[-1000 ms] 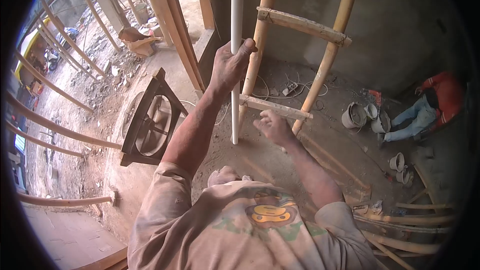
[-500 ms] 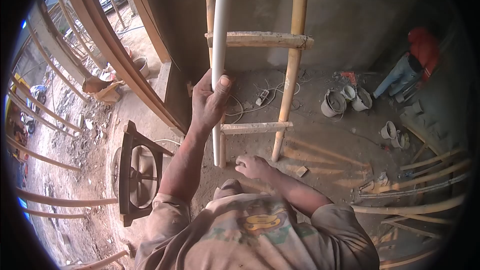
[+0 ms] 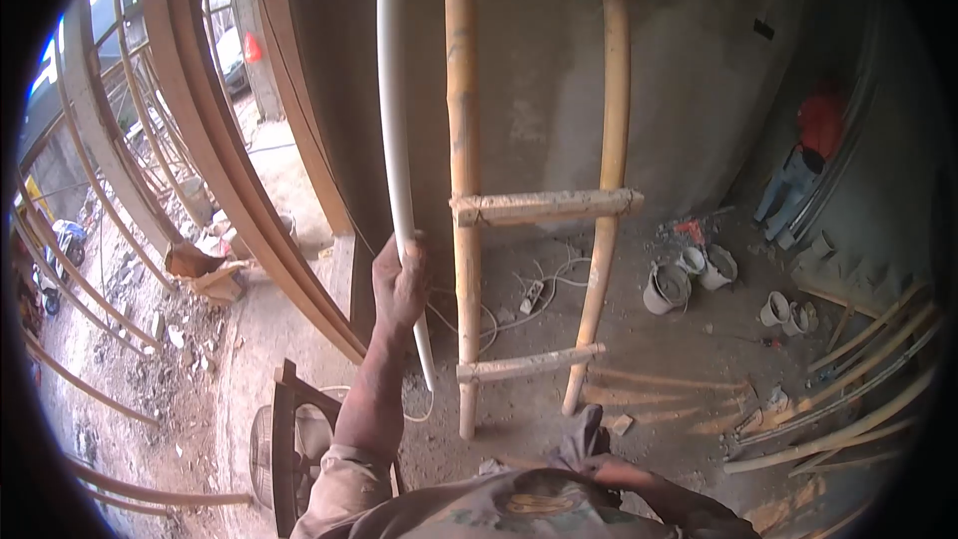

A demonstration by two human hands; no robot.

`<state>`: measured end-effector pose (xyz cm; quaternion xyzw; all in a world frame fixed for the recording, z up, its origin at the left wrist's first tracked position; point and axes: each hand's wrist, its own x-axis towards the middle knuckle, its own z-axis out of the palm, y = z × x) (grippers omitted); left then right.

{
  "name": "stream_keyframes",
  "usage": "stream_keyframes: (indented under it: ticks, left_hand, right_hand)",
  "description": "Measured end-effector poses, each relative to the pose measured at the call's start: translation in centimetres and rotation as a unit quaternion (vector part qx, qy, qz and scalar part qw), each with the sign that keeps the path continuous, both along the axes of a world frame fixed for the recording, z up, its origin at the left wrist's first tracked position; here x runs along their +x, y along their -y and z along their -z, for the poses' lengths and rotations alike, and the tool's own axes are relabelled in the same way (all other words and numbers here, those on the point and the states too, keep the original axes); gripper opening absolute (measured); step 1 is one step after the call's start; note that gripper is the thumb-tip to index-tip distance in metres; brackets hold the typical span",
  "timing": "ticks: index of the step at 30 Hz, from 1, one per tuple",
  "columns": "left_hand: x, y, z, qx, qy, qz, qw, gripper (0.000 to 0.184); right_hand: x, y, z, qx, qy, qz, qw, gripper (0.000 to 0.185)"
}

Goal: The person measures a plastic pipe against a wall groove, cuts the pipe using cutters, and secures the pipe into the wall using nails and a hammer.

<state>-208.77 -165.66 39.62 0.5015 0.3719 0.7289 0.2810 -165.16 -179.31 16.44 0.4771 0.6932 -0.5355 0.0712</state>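
Observation:
My left hand [image 3: 402,279] is closed around a long white pipe [image 3: 395,100], thumb up along its side. The pipe stands nearly upright, its lower end above the floor and its top running out of view. Just right of it a bamboo ladder [image 3: 464,160] with wooden rungs tied on leans against the wall. My right hand [image 3: 611,471] is low in front of my body, next to bunched dark cloth [image 3: 584,439]. Its fingers are mostly hidden, so whether it grips the cloth does not show.
A fan [image 3: 289,439] in a dark wooden frame stands close on the left. A power strip [image 3: 532,296] with white cable lies behind the ladder. Buckets [image 3: 667,287] and bamboo poles [image 3: 838,429] are on the right. Another person [image 3: 813,145] in red bends by the far wall.
The view has tilted up, showing more of the ladder. The pipe has shifted left, away from the ladder's left rail. My right hand has drawn back toward my body.

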Motion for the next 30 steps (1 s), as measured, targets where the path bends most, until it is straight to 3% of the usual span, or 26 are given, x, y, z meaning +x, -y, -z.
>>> stream_keyframes:
  ticks: [1,2,4,6,8,10,11,12,13,15,19,22,25,27,29,30]
  left_hand:
    - [-0.4,-0.1,0.0,-0.005,0.001,0.009,1.0,0.043]
    - [-0.5,-0.2,0.2,-0.014,0.007,0.017,1.0,0.042]
    - [-0.6,-0.7,1.2,-0.011,0.003,0.024,1.0,0.042]
    - [-0.5,-0.8,1.3,-0.009,0.009,0.027,1.0,0.042]
    - [-1.2,-0.6,1.3,-0.033,-0.009,0.007,0.999,0.042]
    - [-2.1,-0.9,0.6,-0.035,-0.006,-0.003,0.999,0.042]
    - [-2.6,-1.4,0.4,-0.04,-0.004,-0.01,0.999,0.043]
    - [-3.1,-1.8,0.1,-0.044,-0.002,-0.017,0.999,0.045]
    - [-3.0,-2.3,-0.5,-0.032,0.001,-0.026,0.999,0.044]
    - [-3.0,-3.8,-0.3,-0.02,0.024,-0.041,0.999,0.046]
    - [-3.1,-6.7,2.1,-0.008,0.015,-0.102,0.995,0.049]
    - [-3.3,-9.0,3.8,0.025,0.019,-0.116,0.993,0.049]
    - [-3.2,-12.0,1.8,0.031,0.034,-0.141,0.989,0.048]
    - [-4.3,-14.4,-3.3,0.054,0.045,-0.14,0.988,0.047]
    - [-5.8,-17.9,-12.5,0.057,0.056,-0.147,0.986,0.049]
    - [-6.0,-19.3,-17.0,0.057,0.067,-0.141,0.986,0.049]
  right_hand:
    - [-1.4,-0.4,-1.8,0.032,0.05,-0.056,0.997,0.028]
    - [-2.6,-0.7,-2.9,0.128,0.009,-0.083,0.988,0.031]
    - [-5.6,-3.6,-7.4,-0.06,0.18,-0.038,0.981,0.03]
    - [-5.7,-7.8,-7.5,-0.031,0.085,0.019,0.996,0.024]
    - [-6.7,-13.2,-13.4,0.18,-0.005,-0.055,0.982,0.019]
    - [-8.3,-18.6,-19.7,0.266,-0.05,0.097,0.958,0.019]
    - [-8.4,-22.1,-21.5,0.219,-0.087,0.164,0.958,0.019]
    - [-8.9,-24.4,-24.5,0.32,-0.089,0.155,0.93,0.017]
    - [-10.1,-26.0,-28.2,0.34,-0.087,0.178,0.919,0.017]
    - [-11.2,-31.0,-30.9,0.508,-0.138,0.138,0.839,0.019]
    - [-14.6,-38.5,-39.0,0.711,-0.215,0.086,0.664,0.012]
    - [-18.2,-44.3,-45.4,0.829,-0.196,0.117,0.511,0.017]
    - [-22.1,-52.7,-51.2,0.932,-0.13,0.104,0.323,0.034]
    - [-25.1,-58.0,-56.0,0.925,-0.081,0.061,0.367,0.048]
    - [-28.8,-57.5,-60.6,0.713,-0.039,0.019,0.7,0.056]
    - [-30.1,-58.3,-59.6,0.766,-0.038,0.029,0.641,0.056]
